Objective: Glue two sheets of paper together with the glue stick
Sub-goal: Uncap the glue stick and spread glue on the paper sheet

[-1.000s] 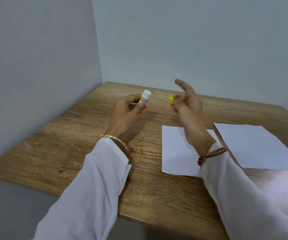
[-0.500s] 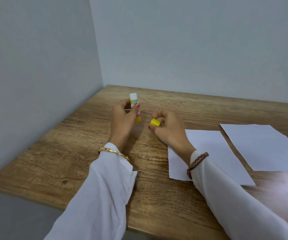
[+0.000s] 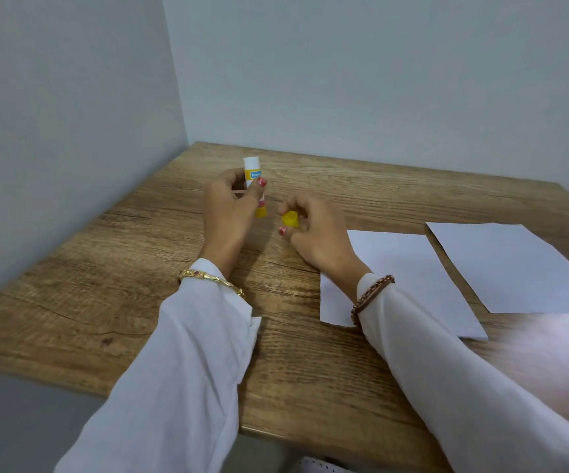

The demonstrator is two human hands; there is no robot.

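My left hand (image 3: 228, 213) grips the uncapped glue stick (image 3: 253, 172) upright, its white tip above my fingers and its yellow base below them. My right hand (image 3: 317, 233) rests low on the wooden table (image 3: 139, 268), fingers pinched on the yellow cap (image 3: 290, 219), a short way right of the stick. Two white paper sheets lie flat and side by side: the nearer sheet (image 3: 409, 274) is under my right wrist, the farther sheet (image 3: 508, 264) is at the right edge of view.
The table sits in a corner, with grey walls (image 3: 71, 131) close on the left and behind. Its front edge runs under my forearms. Bare wood lies left of my hands.
My right hand, holding the cap, has dropped from mid-air down to the tabletop. The left hand has turned the glue stick more upright and drawn it slightly leftward.
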